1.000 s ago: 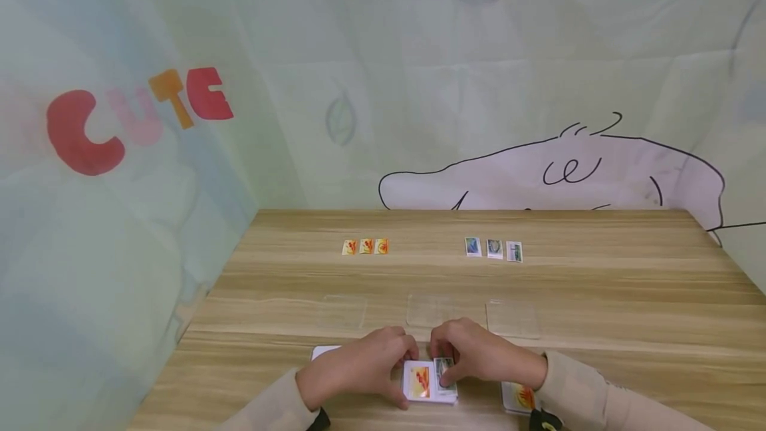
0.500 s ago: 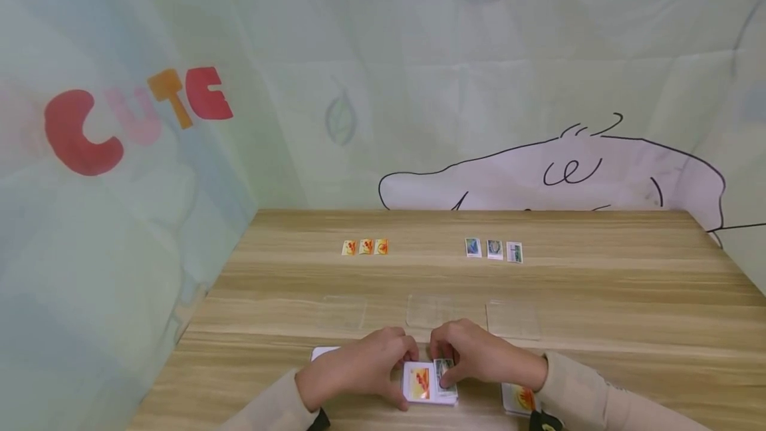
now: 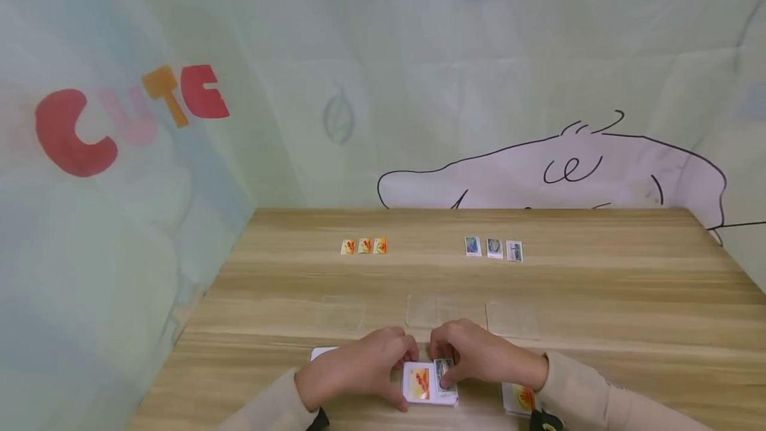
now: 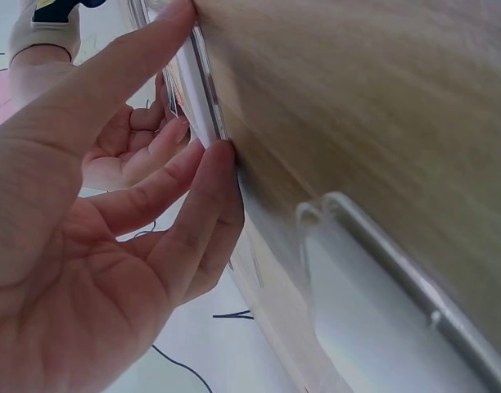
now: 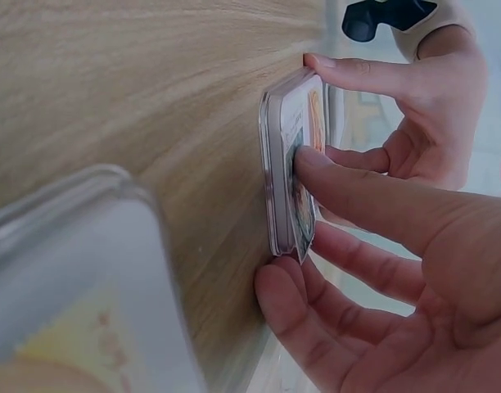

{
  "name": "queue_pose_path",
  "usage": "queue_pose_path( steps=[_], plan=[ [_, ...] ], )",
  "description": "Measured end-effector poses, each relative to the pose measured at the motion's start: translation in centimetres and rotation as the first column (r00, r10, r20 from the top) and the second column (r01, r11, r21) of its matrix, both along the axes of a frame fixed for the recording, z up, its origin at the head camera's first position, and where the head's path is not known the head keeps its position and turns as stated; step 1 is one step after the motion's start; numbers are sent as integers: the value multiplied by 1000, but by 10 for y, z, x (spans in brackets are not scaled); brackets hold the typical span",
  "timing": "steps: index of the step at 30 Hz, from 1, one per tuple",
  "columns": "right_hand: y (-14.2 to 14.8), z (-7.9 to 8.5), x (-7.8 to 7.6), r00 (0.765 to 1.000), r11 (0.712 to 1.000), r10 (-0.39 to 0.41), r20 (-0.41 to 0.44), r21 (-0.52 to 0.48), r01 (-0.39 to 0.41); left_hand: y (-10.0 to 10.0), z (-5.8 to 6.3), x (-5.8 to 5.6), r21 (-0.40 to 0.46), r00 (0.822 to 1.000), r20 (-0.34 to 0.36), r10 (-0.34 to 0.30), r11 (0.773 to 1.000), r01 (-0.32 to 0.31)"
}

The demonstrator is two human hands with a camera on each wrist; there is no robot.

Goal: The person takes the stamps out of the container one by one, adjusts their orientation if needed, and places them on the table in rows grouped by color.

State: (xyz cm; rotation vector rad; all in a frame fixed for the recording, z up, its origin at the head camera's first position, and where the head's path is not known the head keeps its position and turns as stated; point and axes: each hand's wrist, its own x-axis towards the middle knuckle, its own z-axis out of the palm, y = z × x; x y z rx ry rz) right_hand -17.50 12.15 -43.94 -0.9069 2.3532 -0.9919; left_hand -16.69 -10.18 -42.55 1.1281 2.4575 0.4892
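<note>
Cases, three, on the tabletop [image 3: 610, 298]: the middle case [image 3: 439, 401], gripped at its edges by the left hand [image 3: 366, 363]; a left case [image 3: 324, 352] and a right case [image 3: 510, 407] beside it. Stamps, nine visible: one orange stamp [image 3: 420, 384] and one green stamp [image 3: 444, 368] on the middle case, the latter held under the right hand's [image 3: 473, 351] curled thumb; one on the right case; three fiery stamps [image 3: 365, 245], three bluish stamps [image 3: 494, 248] well beyond it. Clear covers [image 3: 427, 312], three, just beyond it. Lettering [image 3: 137, 135]: "CUTE", left of it.

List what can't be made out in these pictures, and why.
Head view: left case, mostly behind the left hand.
Head view: grey-green stamp on the middle case, partly under the right hand.
Head view: print on orange stamps and bluish stamps, too small.
Right wrist view: right case, cut off by frame edges.
</note>
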Motion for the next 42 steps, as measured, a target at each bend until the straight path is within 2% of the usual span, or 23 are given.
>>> queue_pose_path(
  steps=[16, 23, 28, 42],
  plan=[
    [2, -1, -3, 999, 999, 33, 2, -19, -33, 1, 2, 1, -6, 1000, -11, 13, 1000, -13],
    [1, 1, -2, 999, 1000, 22, 26, -13, -22, 1, 1, 2, -9, 1000, -17, 16, 1000, -17],
    [0, 2, -1, 1000, 1000, 24, 7, -8, -24, 0, 3, 4, -18, 1000, -11, 25, 1000, -25],
    [5, 0, 0, 1000, 999, 14, 18, -32, -13, 0, 2, 3, -15, 1000, -26, 6, 1000, -7]
  ],
)
